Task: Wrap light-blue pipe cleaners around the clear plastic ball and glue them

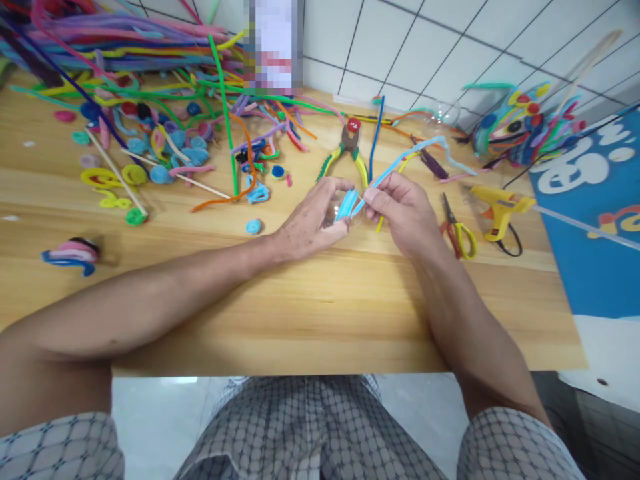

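Observation:
My left hand [310, 223] is closed around a small clear ball [330, 212] that has light blue pipe cleaner rows [347, 205] across it. Between the thumb and fingers of my right hand [400, 207] is pinched a light blue pipe cleaner [400, 160], its free length bending up and to the right. Its near end meets the blue rows on the ball. Just beyond my hands lie pliers [353, 137] with green and yellow handles. A dark blue pipe cleaner [377, 137] and a yellow one [380, 223] are close to my right hand.
Scissors [457, 233] and a yellow glue gun [500, 207] lie at right. Behind them stand colourful pipe cleaner figures [515, 127] and another clear ball [443, 117]. Loose pipe cleaners [150, 40] and coiled pieces [190, 150] crowd the left. A white tiled wall [390, 53] bounds the back.

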Tool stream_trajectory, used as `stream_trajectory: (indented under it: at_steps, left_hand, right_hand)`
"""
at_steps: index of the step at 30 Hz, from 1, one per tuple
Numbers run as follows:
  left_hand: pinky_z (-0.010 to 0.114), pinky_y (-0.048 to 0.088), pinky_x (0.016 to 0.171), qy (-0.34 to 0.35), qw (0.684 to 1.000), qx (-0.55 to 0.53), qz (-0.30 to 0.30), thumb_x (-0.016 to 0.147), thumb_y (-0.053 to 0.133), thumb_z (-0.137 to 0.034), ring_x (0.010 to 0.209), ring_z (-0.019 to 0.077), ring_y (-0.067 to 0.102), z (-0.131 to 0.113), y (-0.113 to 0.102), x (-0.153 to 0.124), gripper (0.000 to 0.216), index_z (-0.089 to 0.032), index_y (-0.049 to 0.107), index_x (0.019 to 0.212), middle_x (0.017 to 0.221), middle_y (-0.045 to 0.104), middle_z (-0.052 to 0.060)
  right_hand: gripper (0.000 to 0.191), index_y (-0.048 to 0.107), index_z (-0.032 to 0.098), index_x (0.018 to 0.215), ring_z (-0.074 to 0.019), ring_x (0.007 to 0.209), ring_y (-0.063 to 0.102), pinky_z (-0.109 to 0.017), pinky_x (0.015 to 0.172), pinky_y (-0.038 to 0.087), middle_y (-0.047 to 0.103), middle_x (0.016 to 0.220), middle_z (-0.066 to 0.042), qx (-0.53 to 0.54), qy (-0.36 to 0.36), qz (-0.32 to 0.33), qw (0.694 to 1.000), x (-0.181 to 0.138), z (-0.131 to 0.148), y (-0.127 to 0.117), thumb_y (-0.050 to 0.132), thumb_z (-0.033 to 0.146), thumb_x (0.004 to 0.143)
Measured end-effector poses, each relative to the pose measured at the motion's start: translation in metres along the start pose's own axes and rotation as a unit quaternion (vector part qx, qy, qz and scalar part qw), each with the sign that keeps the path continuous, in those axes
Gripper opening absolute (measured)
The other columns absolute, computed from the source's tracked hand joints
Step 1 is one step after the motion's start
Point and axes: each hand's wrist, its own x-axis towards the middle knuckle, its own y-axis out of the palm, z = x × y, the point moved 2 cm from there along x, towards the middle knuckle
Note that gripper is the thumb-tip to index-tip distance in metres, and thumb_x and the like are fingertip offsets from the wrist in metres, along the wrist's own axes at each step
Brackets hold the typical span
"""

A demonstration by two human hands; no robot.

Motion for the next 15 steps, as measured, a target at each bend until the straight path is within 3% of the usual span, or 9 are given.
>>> stream_trajectory:
  at_steps: [15]
  left_hand:
    - [0.045,0.062,0.112,0.007,1.000,-0.007,0.001,0.095,0.069,-0.032,0.133,0.0289,0.070,-0.0004,0.0006,0.0013,0.051,-0.021,0.056,0.144,0.143,0.069,0.015]
  right_hand:
    - [0.058,0.067,0.028,0.083,-0.0154,0.067,0.054,-0.032,0.062,0.047,0.061,0.073,0.003,-0.010,-0.017,0.001,1.000,-0.0006,-0.0026,0.0043,0.096,0.077,0.078]
